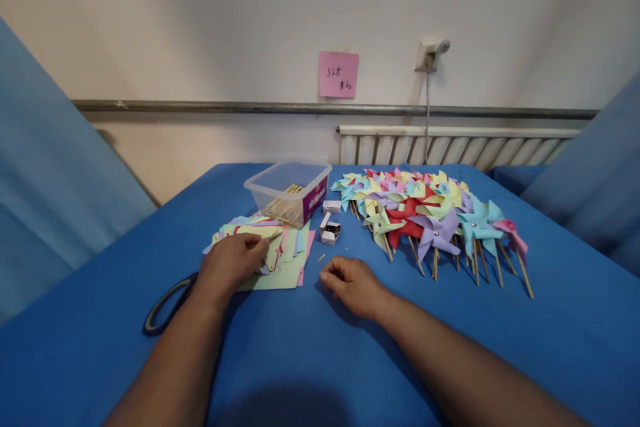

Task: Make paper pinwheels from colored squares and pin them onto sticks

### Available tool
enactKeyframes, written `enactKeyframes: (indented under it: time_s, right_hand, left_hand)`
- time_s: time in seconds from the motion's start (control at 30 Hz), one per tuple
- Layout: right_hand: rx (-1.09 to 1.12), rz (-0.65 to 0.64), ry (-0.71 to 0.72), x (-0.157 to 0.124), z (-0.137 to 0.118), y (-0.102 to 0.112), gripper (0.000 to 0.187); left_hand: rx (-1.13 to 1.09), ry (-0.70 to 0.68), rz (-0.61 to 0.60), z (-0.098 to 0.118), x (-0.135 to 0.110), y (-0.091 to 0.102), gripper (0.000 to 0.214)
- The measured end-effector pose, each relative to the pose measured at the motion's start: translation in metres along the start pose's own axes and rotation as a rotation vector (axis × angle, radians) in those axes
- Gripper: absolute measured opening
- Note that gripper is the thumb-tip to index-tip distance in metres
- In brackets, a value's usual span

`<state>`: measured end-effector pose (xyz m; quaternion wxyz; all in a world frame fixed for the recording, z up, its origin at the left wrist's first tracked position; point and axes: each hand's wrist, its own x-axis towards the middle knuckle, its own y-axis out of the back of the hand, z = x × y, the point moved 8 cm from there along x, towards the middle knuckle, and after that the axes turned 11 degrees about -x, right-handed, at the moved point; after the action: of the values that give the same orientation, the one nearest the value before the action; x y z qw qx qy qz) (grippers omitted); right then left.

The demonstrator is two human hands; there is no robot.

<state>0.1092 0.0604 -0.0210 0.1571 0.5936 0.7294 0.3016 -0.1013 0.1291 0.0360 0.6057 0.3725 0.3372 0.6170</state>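
Observation:
My left hand (234, 259) is over a pile of coloured paper (285, 277), its thumb and fingers pinched on a pale yellow piece of paper (273, 240) at the top. On the blue cloth, right of the pile, rests my right hand (357, 287) with its fingers curled in and nothing showing between them. Just beyond it a small white box (329, 236) stands open with small dark metal pieces inside. A pair of scissors (167, 303), partly hidden by my left forearm, shows its dark handle.
A clear plastic tub (265, 183) holding thin wooden sticks (290, 203) stands behind the paper. Another small white box (331, 207) lies beside it. Many finished paper pinwheels (435, 232) are heaped at the right. Behind the table are a wall rail (250, 107) and a radiator (460, 147).

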Motion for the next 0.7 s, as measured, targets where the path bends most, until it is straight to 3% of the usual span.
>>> enactKeyframes:
  time_s: [0.23,0.43,0.7]
  right_hand:
    - [-0.03,-0.005,-0.002,-0.001,0.0,0.0,0.018]
    - [-0.067,-0.004,0.006,-0.001,-0.001,0.0,0.017]
    - [-0.048,-0.008,-0.004,-0.001,0.0,0.0,0.015]
  left_hand:
    - [0.229,0.004,0.036,-0.002,0.003,0.003,0.038]
    - [0.205,0.048,0.034,-0.01,0.008,0.0,0.039]
    - [0.199,0.035,-0.019,-0.002,0.005,0.0,0.06]
